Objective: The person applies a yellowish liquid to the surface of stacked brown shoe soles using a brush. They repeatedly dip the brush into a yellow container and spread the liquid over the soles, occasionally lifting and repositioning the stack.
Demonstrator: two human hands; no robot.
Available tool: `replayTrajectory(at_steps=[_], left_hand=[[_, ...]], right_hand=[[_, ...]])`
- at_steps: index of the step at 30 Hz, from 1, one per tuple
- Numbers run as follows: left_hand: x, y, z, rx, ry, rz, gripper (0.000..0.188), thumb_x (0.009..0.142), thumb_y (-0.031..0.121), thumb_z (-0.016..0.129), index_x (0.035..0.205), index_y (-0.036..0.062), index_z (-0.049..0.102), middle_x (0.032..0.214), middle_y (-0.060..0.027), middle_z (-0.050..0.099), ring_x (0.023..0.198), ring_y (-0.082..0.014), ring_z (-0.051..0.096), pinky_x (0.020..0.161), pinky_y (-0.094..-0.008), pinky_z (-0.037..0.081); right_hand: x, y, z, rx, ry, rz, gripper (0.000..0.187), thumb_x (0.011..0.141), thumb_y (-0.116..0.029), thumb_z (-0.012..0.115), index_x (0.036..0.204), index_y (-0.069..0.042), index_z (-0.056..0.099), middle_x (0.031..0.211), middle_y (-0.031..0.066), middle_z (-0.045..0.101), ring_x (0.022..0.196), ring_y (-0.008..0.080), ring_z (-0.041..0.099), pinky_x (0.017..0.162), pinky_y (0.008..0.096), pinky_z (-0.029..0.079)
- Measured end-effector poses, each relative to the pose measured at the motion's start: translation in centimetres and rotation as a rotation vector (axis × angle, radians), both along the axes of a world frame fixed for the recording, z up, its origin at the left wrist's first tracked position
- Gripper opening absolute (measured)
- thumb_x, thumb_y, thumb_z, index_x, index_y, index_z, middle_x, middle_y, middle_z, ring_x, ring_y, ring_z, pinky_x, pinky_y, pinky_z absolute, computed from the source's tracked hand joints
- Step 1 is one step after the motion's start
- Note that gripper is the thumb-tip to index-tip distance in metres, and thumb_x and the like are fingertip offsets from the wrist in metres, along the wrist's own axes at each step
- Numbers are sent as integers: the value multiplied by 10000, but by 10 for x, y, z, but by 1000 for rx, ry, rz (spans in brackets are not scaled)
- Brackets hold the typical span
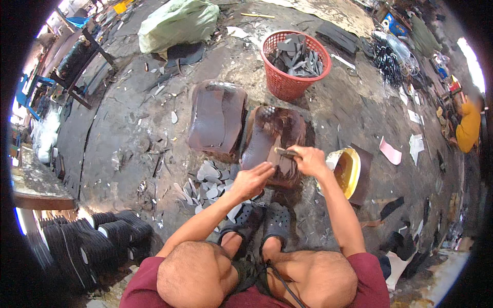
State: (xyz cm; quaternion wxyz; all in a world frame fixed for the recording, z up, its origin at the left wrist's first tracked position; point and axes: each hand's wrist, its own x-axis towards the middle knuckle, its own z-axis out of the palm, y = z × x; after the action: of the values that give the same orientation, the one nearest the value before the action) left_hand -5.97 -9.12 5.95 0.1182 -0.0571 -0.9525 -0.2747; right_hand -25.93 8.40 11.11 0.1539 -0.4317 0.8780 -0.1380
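My right hand [311, 161] is closed round a short dark tool [287, 152] with a pale end, perhaps a brush; its kind is hard to make out. The tool is over a stained brown block [257, 146] in front of my feet. My left hand [252, 180] lies with its fingers stretched out over the block's near edge, close to a small flat brownish piece [276, 156]. Beside my right wrist is a yellow container [354, 174] with amber-brown stuff in it. Grey sole-shaped cutouts [209, 182] are heaped left of the block.
A second brown block [217, 118] stands to the left. Farther off, a red basket [287, 87] holds grey cutouts. Stacks of black soles [84, 246] line the lower left. A pale green sack [177, 25] lies at the back. Someone in yellow [468, 126] is at the far right.
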Motion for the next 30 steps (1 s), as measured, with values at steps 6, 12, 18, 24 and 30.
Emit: replayTrajectory(at_steps=[6, 12, 18, 24, 30], left_hand=[[12, -5, 3, 318, 150, 475, 441, 818, -14, 643, 1244, 96, 669, 1291, -97, 674, 1100, -287, 674, 946, -370, 538], [21, 4, 10, 307, -43, 356, 526, 818, -2, 627, 1331, 109, 599, 1349, -98, 641, 1146, -305, 660, 949, -394, 548], [8, 35, 3, -5, -291, 107, 764, 795, 21, 604, 1509, 92, 341, 1513, -151, 465, 954, -364, 693, 730, -468, 590], [9, 35, 9, 105, -295, 98, 789, 807, 54, 615, 1531, 117, 309, 1499, -189, 468, 1020, -362, 678, 803, -484, 579], [49, 20, -30, 589, 16, 713, 470, 854, 33, 670, 1319, 84, 623, 1159, -111, 648, 888, -216, 650, 780, -366, 545]], right_hand=[[67, 41, 2, -71, 21, 86, 401, 817, -103, 627, 1196, -228, 659, 965, 89, 728, 935, 325, 701, 709, 484, 558], [26, 16, 40, -550, -156, -118, 362, 869, -196, 677, 1229, -180, 655, 1118, 139, 723, 1044, 393, 677, 832, 504, 542], [-21, -73, 9, 74, 91, 100, 436, 812, -159, 624, 1237, -234, 690, 1127, 116, 730, 1061, 334, 691, 902, 491, 547], [-86, -124, 38, 173, 134, -58, 483, 832, -194, 617, 1304, -286, 654, 1180, 121, 722, 1084, 320, 697, 896, 489, 555], [-67, -100, 3, 188, -24, 47, 468, 883, -206, 624, 1334, -333, 633, 1175, 132, 716, 1098, 356, 676, 954, 498, 518]])
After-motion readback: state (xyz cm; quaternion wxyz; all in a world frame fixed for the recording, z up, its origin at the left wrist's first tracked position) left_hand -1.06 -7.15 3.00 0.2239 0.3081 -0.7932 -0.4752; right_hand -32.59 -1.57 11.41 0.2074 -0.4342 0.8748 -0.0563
